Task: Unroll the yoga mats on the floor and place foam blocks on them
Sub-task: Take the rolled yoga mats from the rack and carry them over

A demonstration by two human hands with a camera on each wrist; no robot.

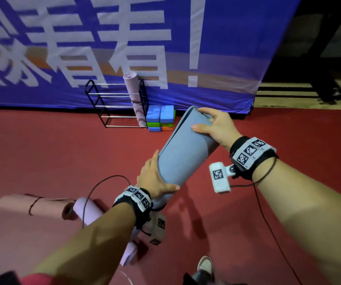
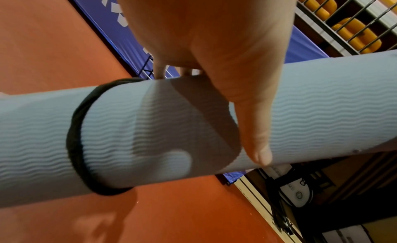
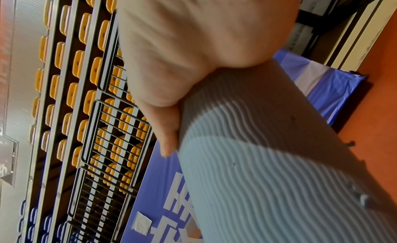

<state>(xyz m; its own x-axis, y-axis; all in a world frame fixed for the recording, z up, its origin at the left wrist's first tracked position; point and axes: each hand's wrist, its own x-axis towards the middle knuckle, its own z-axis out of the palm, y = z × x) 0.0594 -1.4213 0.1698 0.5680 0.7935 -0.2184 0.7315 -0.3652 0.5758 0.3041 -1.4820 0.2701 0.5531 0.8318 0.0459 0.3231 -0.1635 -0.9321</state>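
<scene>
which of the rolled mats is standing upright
The pale pink mat leaning in the wire rack; the two pink ones lie on the floor and the blue one is held.

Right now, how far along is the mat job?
Done: none unrolled. In hand: left hand and right hand grip the rolled blue mat, black band still on. Left: pink mats, rack mat, foam blocks.

The grey-blue ribbed foam yoga mat [image 1: 183,150], still rolled and bound by a black elastic band [image 2: 74,141], is held tilted above the floor. Two pink rolled yoga mats [image 1: 33,204] lie on the floor at lower left, one banded. A third pink roll [image 1: 133,95] stands upright in the wire rack. Blue, green and orange foam blocks [image 1: 160,118] are stacked just beside it.
</scene>
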